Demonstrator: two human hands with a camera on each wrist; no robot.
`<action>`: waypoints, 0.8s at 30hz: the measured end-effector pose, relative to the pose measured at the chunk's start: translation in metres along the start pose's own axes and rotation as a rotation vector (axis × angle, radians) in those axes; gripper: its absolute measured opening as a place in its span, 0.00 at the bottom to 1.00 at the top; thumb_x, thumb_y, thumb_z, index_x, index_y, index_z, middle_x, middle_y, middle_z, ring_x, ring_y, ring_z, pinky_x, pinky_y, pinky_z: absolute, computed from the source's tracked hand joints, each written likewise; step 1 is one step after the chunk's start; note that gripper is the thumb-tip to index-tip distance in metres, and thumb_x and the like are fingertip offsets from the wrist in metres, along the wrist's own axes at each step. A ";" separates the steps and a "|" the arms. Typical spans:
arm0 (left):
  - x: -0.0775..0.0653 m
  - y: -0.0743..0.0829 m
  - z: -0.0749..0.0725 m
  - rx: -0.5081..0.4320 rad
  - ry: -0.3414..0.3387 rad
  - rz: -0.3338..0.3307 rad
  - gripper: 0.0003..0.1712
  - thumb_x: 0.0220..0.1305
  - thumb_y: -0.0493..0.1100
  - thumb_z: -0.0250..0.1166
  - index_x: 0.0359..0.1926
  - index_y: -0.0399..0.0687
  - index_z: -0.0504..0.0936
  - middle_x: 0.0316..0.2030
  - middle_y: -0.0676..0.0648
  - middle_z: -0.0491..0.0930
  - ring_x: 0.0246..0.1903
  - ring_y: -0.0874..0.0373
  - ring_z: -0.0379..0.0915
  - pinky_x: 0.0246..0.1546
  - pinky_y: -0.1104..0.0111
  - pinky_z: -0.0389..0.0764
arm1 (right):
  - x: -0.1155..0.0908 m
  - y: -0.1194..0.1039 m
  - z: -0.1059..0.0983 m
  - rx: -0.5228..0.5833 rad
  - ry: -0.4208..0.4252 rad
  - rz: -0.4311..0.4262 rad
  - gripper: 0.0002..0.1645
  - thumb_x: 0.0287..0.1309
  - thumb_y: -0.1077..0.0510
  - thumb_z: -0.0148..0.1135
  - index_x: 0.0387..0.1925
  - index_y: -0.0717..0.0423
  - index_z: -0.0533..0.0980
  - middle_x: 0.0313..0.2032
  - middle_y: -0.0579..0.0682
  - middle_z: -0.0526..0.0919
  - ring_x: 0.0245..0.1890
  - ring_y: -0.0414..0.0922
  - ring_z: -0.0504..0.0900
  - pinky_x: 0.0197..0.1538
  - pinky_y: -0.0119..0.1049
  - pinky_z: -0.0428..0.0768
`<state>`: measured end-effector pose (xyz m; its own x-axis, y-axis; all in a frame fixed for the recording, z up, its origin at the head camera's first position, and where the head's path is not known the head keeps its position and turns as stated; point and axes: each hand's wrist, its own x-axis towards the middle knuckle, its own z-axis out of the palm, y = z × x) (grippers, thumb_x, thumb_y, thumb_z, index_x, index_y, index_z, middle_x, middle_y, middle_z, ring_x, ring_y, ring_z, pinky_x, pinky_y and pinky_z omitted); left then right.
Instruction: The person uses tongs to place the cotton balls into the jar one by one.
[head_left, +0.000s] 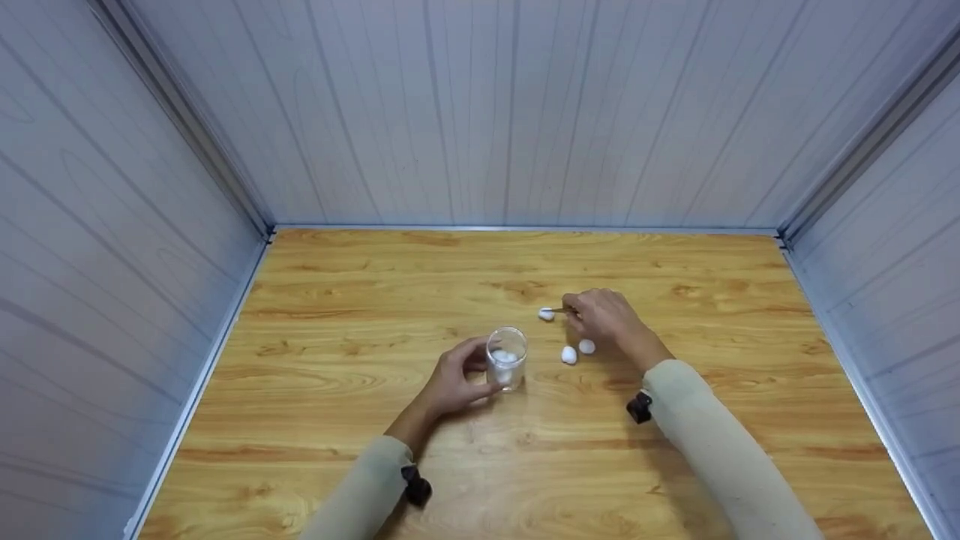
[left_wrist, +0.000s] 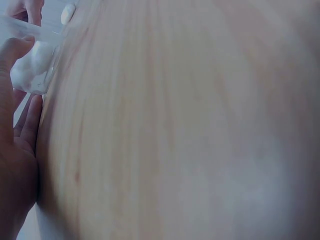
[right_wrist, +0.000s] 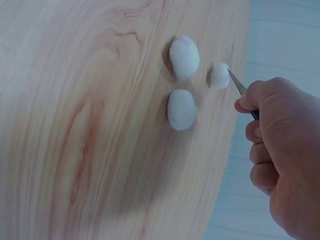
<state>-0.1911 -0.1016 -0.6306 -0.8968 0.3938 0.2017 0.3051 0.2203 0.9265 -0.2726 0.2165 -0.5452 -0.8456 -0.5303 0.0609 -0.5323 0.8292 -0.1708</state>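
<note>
My left hand (head_left: 455,380) holds a clear glass (head_left: 516,379) on the table, fingers and thumb around its side. White cotton balls (left_wrist: 41,57) lie inside the glass, seen through its wall in the left wrist view. To the right, my right hand (head_left: 606,313) pinches a pair of metal tweezers (right_wrist: 239,85). The tweezers' tips are right at a cotton ball (head_left: 546,315) on the table. Two more cotton balls lie nearer to me, one (head_left: 569,355) beside the other (head_left: 587,346), below the right hand.
The wood-patterned table (head_left: 360,300) is bordered by pale panel walls (head_left: 480,120) at the back and on both sides. A small black device (head_left: 640,407) sits at the right wrist and another (head_left: 416,486) at the left wrist.
</note>
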 end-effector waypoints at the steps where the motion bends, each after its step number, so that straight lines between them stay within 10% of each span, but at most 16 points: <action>1: 0.000 0.000 0.000 -0.001 0.000 -0.001 0.40 0.61 0.39 0.86 0.72 0.37 0.81 0.61 0.35 0.89 0.61 0.42 0.87 0.65 0.58 0.93 | 0.000 0.000 -0.001 -0.001 0.004 -0.001 0.05 0.75 0.60 0.65 0.42 0.55 0.85 0.31 0.54 0.91 0.24 0.45 0.75 0.27 0.40 0.73; 24: -0.001 0.001 -0.001 0.009 -0.005 0.015 0.39 0.62 0.38 0.85 0.72 0.37 0.81 0.62 0.34 0.88 0.61 0.41 0.87 0.64 0.57 0.94 | -0.003 0.002 -0.020 -0.032 0.110 -0.072 0.04 0.76 0.61 0.67 0.42 0.56 0.85 0.29 0.55 0.91 0.19 0.42 0.70 0.24 0.36 0.67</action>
<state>-0.1902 -0.1021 -0.6297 -0.8906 0.4012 0.2140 0.3212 0.2220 0.9206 -0.2718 0.2234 -0.5257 -0.8033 -0.5677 0.1802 -0.5916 0.7955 -0.1310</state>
